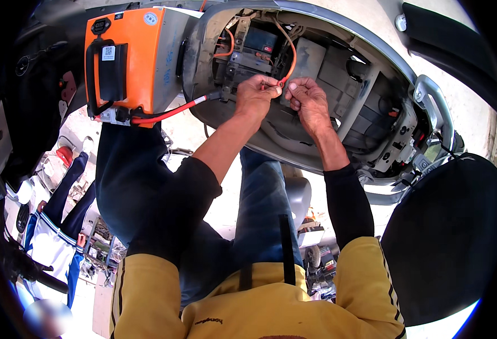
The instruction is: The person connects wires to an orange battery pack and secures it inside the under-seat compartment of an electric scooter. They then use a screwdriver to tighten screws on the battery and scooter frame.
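My left hand (253,100) pinches a red cable (290,53) by its end, where a small metal lug shows, over an open scooter compartment (338,65). Just to the right, my right hand (309,103) is closed, thumb against curled fingers; whatever is between them is too small to make out. Inside the compartment are a dark blue component (259,39) and orange wires (230,42). An orange box (138,62) with a black handle stands at the left. A thick red cable (169,113) runs from it to a dark connector (213,95) left of my left hand.
A black seat (446,231) fills the right side; a metal grab rail (437,104) curves beside the compartment. Another person (51,248) in blue and white is at the lower left. Parts and clutter (322,265) lie on the pale floor below.
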A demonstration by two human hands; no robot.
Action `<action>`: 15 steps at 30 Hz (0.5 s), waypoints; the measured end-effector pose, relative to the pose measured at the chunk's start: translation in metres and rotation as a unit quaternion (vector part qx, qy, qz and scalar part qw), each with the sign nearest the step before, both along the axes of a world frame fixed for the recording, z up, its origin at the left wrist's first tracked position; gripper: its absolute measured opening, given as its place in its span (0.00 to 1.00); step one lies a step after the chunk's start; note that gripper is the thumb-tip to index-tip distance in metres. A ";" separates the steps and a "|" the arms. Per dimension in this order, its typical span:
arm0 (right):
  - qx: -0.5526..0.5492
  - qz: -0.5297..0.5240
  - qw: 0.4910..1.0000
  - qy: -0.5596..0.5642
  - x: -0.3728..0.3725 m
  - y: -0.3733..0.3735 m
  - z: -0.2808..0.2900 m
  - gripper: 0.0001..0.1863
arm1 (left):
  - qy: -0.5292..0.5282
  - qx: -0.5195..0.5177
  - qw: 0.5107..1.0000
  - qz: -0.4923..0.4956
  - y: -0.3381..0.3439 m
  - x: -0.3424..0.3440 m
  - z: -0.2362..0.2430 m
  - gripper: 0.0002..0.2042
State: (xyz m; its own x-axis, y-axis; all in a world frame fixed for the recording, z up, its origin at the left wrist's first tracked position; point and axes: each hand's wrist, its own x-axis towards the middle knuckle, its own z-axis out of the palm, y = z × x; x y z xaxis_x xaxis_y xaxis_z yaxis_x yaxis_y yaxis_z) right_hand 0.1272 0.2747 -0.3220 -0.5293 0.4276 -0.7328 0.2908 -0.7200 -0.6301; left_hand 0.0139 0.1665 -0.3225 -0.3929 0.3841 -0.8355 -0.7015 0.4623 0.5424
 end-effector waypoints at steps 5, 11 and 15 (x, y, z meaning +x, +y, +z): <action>0.050 0.034 0.998 -0.010 -0.003 -0.004 -0.007 0.08 | 0.022 0.033 0.999 0.017 -0.002 0.005 -0.006 0.06; 0.143 0.096 0.984 -0.048 -0.005 -0.008 -0.010 0.06 | 0.036 0.046 0.998 0.002 -0.006 0.010 -0.020 0.06; 0.161 0.130 0.976 -0.065 0.000 -0.005 -0.004 0.05 | 0.036 0.022 0.999 -0.007 -0.002 0.007 -0.007 0.05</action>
